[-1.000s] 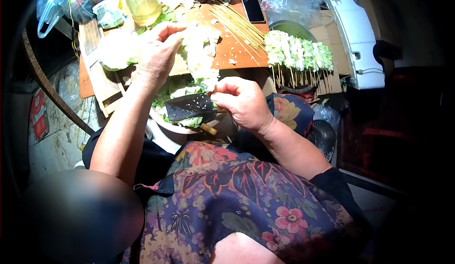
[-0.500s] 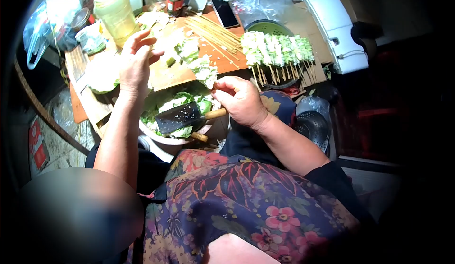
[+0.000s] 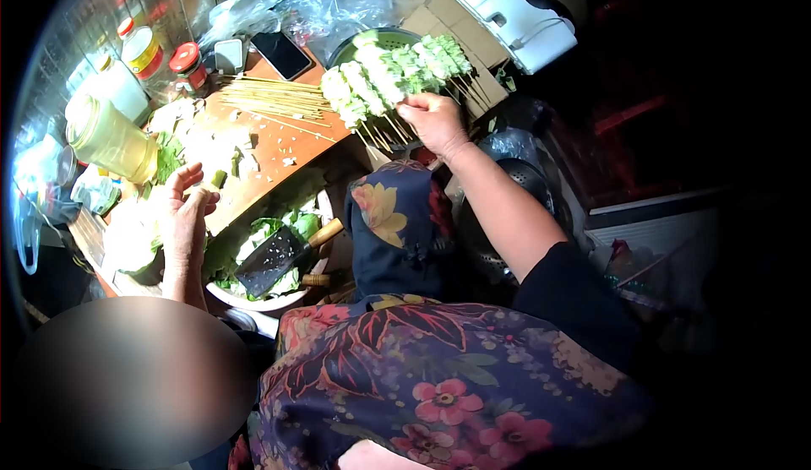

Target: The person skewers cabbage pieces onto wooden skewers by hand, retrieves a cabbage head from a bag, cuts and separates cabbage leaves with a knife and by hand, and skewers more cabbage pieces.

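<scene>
My right hand [image 3: 435, 124] is at the row of cabbage skewers [image 3: 397, 73], its thumb and fingers pinched on a skewer at the near side. The leaf-loaded skewers lie side by side across a green colander [image 3: 342, 50], their bare ends pointing towards me. Over the left part of the board, my left hand [image 3: 187, 204] is held with bent fingers apart and nothing visible in it. Beside it are a cabbage piece [image 3: 131, 238] and cut leaf bits. Below, a cleaver [image 3: 274, 259] rests on cabbage leaves in a pale basin [image 3: 274, 303].
Bare wooden sticks [image 3: 274, 98] lie on the orange board [image 3: 291, 145], near a phone [image 3: 282, 54] and a red-lidded jar [image 3: 187, 66]. A jug of yellowish liquid [image 3: 110, 145] stands at left. A white case [image 3: 498, 10] is at back right; a dark perforated bowl [image 3: 524, 179] sits low on the right.
My right hand has gone from above the basin to the skewers on the colander, taking the cabbage skewer along. My left hand stays over the board. The view has shifted to the right.
</scene>
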`<state>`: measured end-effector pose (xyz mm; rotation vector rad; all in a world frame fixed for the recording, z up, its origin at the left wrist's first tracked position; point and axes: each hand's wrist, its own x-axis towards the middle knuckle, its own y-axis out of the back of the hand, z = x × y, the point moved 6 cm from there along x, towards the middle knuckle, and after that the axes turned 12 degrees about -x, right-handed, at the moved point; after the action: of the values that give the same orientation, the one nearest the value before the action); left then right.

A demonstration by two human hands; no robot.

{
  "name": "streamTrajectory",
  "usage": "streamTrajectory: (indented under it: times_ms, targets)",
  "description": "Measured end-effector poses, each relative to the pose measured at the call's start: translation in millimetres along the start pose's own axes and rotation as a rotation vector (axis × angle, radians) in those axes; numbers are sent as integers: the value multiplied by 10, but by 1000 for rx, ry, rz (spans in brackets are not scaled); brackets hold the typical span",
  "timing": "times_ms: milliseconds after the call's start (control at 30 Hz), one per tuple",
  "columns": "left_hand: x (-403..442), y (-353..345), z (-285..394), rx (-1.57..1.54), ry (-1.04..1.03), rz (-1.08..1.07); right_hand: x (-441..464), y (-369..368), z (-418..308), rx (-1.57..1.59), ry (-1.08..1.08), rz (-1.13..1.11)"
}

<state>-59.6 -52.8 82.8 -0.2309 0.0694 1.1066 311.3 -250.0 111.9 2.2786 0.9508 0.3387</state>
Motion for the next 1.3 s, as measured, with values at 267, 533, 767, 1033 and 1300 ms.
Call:
streamTrajectory:
  times_ms: [267,533,767,1033,1300]
  targets:
    - [24,-141,-81,122,81,-63,398,70,842,-229,-176,74]
    - [-5,-284,0,279,110,-114,756,-298,902,-447,-166,-15]
    - [74,-236,-44,297,114,-96,819,-322,945,-559,-309,-21]
    - [450,313,-86,205,71,111,559,-187,217,-756,-122,-85]
    - [951,722,-1103,581,155,63,59,-803,-1220,-689,449,-340]
